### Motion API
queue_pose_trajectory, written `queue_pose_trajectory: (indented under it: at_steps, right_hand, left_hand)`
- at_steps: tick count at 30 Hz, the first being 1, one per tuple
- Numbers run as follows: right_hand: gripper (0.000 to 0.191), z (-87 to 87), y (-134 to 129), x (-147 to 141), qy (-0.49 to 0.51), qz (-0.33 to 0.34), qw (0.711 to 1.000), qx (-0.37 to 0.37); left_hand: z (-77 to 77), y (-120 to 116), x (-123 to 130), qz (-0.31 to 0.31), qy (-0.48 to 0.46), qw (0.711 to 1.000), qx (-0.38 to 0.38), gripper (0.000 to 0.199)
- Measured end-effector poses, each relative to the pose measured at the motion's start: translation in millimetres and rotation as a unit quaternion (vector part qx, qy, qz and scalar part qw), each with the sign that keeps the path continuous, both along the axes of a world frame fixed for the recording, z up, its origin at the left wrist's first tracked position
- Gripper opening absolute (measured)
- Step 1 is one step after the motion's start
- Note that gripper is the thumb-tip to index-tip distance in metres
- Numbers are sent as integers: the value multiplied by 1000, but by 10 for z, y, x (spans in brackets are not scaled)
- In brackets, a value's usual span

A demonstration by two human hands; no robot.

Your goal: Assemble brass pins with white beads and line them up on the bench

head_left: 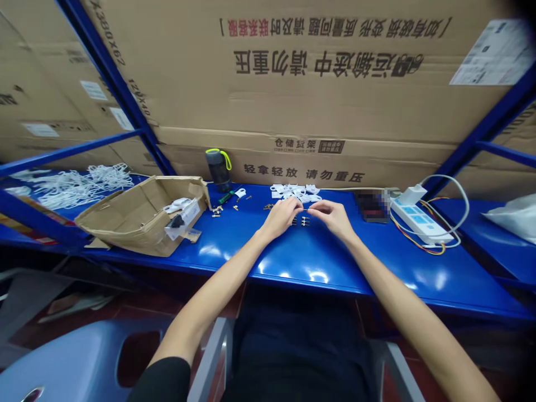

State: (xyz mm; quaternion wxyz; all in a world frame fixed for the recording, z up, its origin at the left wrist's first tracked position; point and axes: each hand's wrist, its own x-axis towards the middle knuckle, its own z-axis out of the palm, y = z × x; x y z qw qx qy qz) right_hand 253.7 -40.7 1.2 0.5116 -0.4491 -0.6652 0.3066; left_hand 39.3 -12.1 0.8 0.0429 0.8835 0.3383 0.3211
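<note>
Above the blue shelf top [234, 245], my left hand [282, 216] and my right hand [333, 216] meet almost fingertip to fingertip. Both are closed in a pinch, and a tiny dark piece shows between them, too small to name. Small metal pieces [305, 221] lie in short rows just under the fingers. Behind the hands sits a pile of white plastic parts [295, 192]. A few brass-coloured bits [268, 207] rest beside my left hand, partly covered by it.
An open cardboard box [125, 215] holding white items stands left, near a dark bottle [218, 170] with a yellow-green strap. A green-handled screwdriver [226, 197] and more brass pieces [216, 211] lie nearby. To the right are a dark box [372, 206] and a white power strip [421, 220] with cables.
</note>
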Motion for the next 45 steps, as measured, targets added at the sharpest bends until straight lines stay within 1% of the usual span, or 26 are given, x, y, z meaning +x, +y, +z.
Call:
queue_pose_trajectory:
  at_steps: [3, 7, 11, 17, 20, 24, 26, 30, 36, 39, 45]
  right_hand:
    - [35, -15, 5, -1, 1, -12, 1000, 6]
    - [33, -26, 5, -8, -6, -8, 1000, 10]
    - [31, -27, 4, -16, -1, -9, 1000, 12]
    - [34, -41, 14, -19, 14, -4, 1000, 6]
    - [35, -49, 11, -25, 10, -1, 1000, 8]
    - [29, -52, 2, -23, -27, 2, 1000, 15]
    - [28, -53, 4, -15, -30, 0, 999, 17]
    - [27, -51, 16, 0, -22, -6, 999, 26]
    - [28, -45, 20, -9, -2, -3, 999, 31]
    - [29, -35, 11, -18, 12, 1, 1000, 28]
    - [32, -6, -4, -21, 39, 5, 999, 14]
  left_hand:
    - [13, -15, 9, 2, 4, 1000, 4, 25]
    - [20, -29, 23, 1, 11, 1000, 4, 23]
    - [2, -30, 24, 9, 7, 1000, 19, 21]
    - [-27, -28, 38, 11, -1, 1000, 29, 21]
    - [-32, -27, 44, 6, -8, 1000, 18, 23]
    - [-29, -29, 44, -7, -24, 1000, -4, 24]
    - [-30, -26, 45, -10, -35, 999, -11, 23]
    - [-37, -13, 45, -8, -47, 999, -17, 22]
    - [-37, 2, 32, -33, -75, 996, -20, 21]
    - [-43, 8, 29, -31, -96, 995, -25, 20]
    - [-43, 1, 39, -28, -147, 987, -65, 23]
